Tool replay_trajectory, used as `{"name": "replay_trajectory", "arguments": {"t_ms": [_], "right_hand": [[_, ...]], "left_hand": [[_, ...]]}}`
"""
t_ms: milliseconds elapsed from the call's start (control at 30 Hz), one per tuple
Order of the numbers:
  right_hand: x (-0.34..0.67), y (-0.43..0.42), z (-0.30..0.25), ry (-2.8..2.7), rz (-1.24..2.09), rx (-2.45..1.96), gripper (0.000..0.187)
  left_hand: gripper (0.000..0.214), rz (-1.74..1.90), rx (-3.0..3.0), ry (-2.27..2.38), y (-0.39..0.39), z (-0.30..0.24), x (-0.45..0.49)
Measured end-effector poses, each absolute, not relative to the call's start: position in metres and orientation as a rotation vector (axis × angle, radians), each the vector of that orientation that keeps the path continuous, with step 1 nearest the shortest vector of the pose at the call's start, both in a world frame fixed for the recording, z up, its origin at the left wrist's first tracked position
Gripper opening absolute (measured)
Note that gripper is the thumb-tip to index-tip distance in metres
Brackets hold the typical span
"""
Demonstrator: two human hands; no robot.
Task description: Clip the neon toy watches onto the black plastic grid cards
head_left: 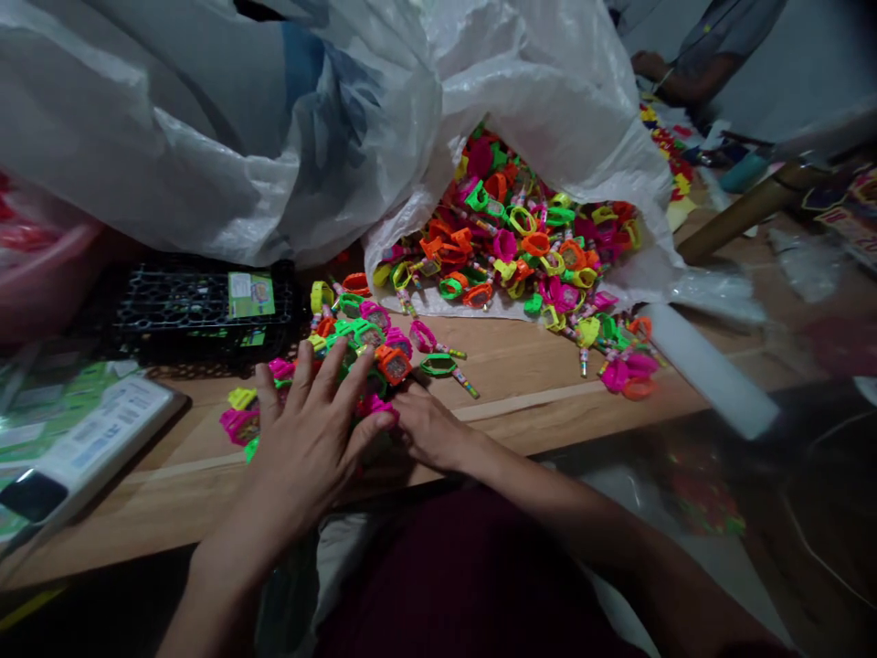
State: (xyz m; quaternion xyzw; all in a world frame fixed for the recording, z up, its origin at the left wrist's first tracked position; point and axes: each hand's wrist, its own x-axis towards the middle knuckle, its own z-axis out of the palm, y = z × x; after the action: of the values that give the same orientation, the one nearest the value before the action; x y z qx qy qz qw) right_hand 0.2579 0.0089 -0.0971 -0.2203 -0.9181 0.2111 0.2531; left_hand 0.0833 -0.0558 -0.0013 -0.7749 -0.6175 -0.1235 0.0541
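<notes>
My left hand [308, 429] lies flat with fingers spread over a small heap of bright plastic toy watches [356, 343] on the wooden table [521, 384]. My right hand [428, 425] rests beside it at the heap's near edge, fingers curled down on the table; what it grips, if anything, is hidden. Many more toy watches in pink, green, orange and yellow spill from a large white plastic bag [548, 100] behind.
A black mesh tray [198, 306] with a green label stands at the left. Printed cards [89, 429] lie at the near left. A white tube [709, 370] lies at the right. Another person's arm [692, 73] shows at the far right.
</notes>
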Motion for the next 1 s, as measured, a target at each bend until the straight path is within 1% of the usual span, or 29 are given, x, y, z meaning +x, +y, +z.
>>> {"name": "replay_trajectory", "arguments": {"t_ms": [100, 167, 200, 267, 300, 367, 400, 500, 533, 600, 667, 733, 767, 800, 900, 933, 1000], "right_hand": [[0.282, 0.011, -0.076, -2.42, 0.546, -0.697, 0.021], [0.306, 0.015, -0.065, -2.287, 0.482, -0.94, 0.013], [0.318, 0.017, -0.062, -2.222, 0.461, -1.092, 0.012], [0.34, 0.023, -0.061, -2.138, 0.493, -1.323, 0.018], [0.348, 0.025, -0.063, -2.112, 0.545, -1.371, 0.023], [0.355, 0.026, -0.067, -2.071, 0.676, -1.327, 0.03], [0.353, 0.024, -0.068, -2.049, 0.731, -1.27, 0.029], [0.334, 0.013, -0.071, -1.97, 0.912, -1.1, 0.009], [0.325, 0.009, -0.072, -1.934, 1.004, -1.054, 0.006], [0.307, 0.003, -0.076, -1.855, 1.214, -0.975, 0.013], [0.295, -0.001, -0.082, -1.826, 1.34, -0.918, 0.013], [0.288, -0.001, -0.09, -1.879, 1.261, -0.882, 0.008], [0.287, -0.001, -0.093, -1.93, 1.153, -0.849, 0.005], [0.287, -0.001, -0.097, -1.982, 1.02, -0.804, 0.006], [0.286, -0.001, -0.108, -2.109, 0.7, -0.639, 0.026], [0.284, -0.002, -0.111, -2.143, 0.639, -0.607, 0.032], [0.279, -0.003, -0.115, -2.215, 0.568, -0.593, 0.037]], "left_hand": [[0.065, -0.339, -2.349, -1.853, -0.048, 0.0, 0.096], [0.061, -0.326, -2.377, -1.83, -0.045, 0.0, 0.1], [0.06, -0.326, -2.384, -1.827, -0.044, 0.0, 0.101], [0.058, -0.336, -2.396, -1.841, -0.044, -0.001, 0.099], [0.058, -0.343, -2.408, -1.851, -0.045, -0.001, 0.098], [0.058, -0.358, -2.44, -1.861, -0.046, 0.0, 0.095], [0.058, -0.366, -2.453, -1.864, -0.046, 0.0, 0.093], [0.057, -0.385, -2.481, -1.87, -0.046, 0.002, 0.091], [0.057, -0.39, -2.487, -1.872, -0.046, 0.002, 0.091], [0.057, -0.402, -2.5, -1.874, -0.046, 0.002, 0.09], [0.058, -0.413, -2.512, -1.878, -0.046, 0.002, 0.09], [0.058, -0.419, -2.526, -1.878, -0.046, 0.002, 0.089], [0.058, -0.42, -2.532, -1.876, -0.046, 0.002, 0.089], [0.059, -0.422, -2.536, -1.874, -0.047, 0.002, 0.089], [0.059, -0.417, -2.537, -1.871, -0.048, 0.004, 0.09], [0.059, -0.407, -2.534, -1.877, -0.047, 0.005, 0.091], [0.061, -0.384, -2.513, -1.905, -0.046, 0.007, 0.096]]}}
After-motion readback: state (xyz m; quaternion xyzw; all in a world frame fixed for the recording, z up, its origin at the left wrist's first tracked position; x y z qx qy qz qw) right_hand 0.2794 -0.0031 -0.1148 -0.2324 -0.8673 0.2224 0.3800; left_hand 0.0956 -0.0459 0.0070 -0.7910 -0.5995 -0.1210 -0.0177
